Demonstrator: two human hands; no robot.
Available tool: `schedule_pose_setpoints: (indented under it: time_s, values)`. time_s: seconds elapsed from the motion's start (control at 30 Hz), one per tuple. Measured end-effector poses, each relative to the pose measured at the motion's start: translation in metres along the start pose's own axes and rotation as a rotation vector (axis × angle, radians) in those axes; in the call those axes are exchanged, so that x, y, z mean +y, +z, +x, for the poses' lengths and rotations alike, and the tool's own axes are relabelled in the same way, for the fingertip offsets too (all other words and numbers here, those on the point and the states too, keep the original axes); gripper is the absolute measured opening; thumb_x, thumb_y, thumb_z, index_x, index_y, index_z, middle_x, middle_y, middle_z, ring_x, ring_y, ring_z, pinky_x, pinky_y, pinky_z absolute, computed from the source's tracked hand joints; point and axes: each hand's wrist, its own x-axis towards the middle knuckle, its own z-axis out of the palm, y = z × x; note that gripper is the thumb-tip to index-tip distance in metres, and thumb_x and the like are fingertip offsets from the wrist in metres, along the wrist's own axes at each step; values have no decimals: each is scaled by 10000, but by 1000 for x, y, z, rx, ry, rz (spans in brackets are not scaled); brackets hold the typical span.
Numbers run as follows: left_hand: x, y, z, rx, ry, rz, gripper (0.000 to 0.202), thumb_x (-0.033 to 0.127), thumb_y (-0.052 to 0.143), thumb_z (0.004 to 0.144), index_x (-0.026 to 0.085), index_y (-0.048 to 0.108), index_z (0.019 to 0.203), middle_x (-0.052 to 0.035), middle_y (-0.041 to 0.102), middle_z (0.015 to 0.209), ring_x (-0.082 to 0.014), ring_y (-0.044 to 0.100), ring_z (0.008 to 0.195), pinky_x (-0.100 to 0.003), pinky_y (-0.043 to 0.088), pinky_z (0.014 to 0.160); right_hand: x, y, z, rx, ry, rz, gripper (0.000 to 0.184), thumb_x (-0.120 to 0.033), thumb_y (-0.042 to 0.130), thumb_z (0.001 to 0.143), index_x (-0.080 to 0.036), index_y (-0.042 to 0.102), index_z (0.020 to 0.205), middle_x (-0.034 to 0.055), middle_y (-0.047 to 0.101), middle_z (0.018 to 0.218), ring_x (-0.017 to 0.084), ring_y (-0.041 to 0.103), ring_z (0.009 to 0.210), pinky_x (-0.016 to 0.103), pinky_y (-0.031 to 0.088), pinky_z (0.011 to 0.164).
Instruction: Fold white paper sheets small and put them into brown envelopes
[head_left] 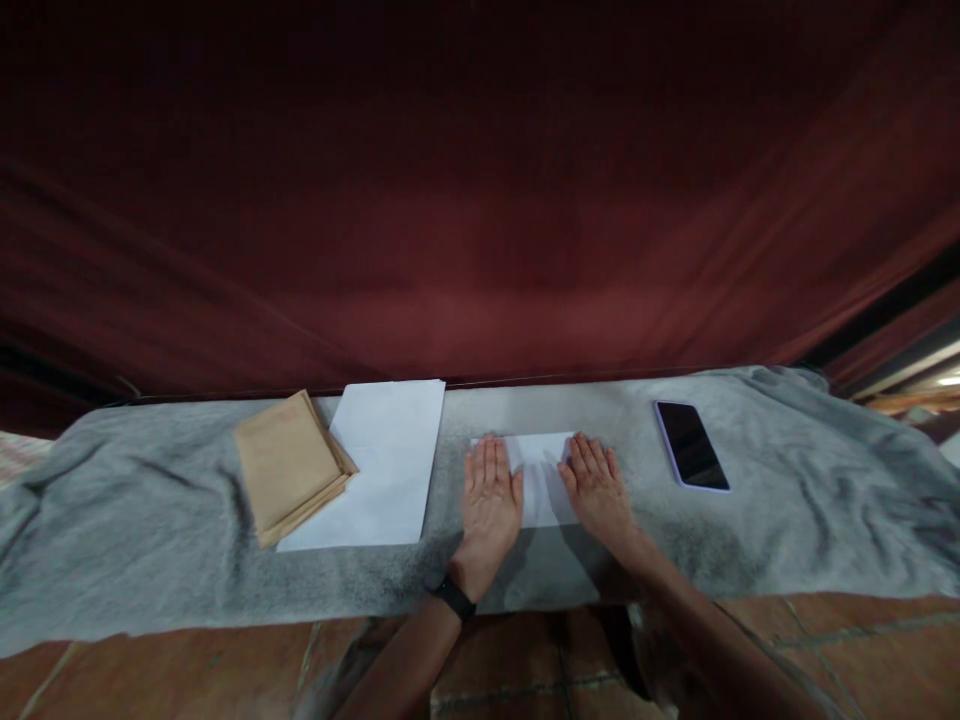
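A small white sheet of paper (pixel 541 485), perhaps folded, lies flat on the grey cloth in front of me. My left hand (pixel 491 497) rests palm down over its left end, fingers stretched out and pointing away from me. Over the right end, my right hand (pixel 598 488) lies flat in the same way, with its thumb apart from the fingers. The paper's middle shows between the two thumbs; its ends are hidden under the hands. A black band (pixel 453 598) is around my left wrist.
Left of the hands lies a stack of white paper (pixel 390 465), partly covered by a pile of brown envelopes (pixel 289 462). A phone in a lilac case (pixel 691 446) lies at the right. Grey cloth (pixel 180 560) covers the surface. Dark red fabric (pixel 480 250) hangs behind.
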Motion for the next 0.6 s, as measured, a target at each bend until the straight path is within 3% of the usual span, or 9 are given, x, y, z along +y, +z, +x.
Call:
schedule_pose_setpoints:
  time_s: [0.2,0.43,0.6]
  values:
    - [19,10,1,-85,120,-92,543,314,324,1052,81,399,1537,-138,410,1613,-273,312,1530,-509,299,1255,-5,-2,7,-17,59,52,579,-390,289,1077,-34,505,1479,211,509,1523,356,401,1470,573,282,1212]
    - [16,12,5,-139,148,-75,561,216,297,1022,108,349,1571,-124,389,1629,-261,289,1539,-502,284,1260,-41,3,18,-78,-61,311,563,-362,210,1085,-124,445,1538,128,441,1596,243,333,1519,481,301,1237]
    - [13,13,9,-172,156,-37,587,200,309,1004,113,330,1584,-122,331,1654,-265,249,1553,-503,257,1270,-52,3,22,-107,-69,273,559,-353,212,1090,-103,492,1504,133,483,1566,234,363,1502,461,276,1247]
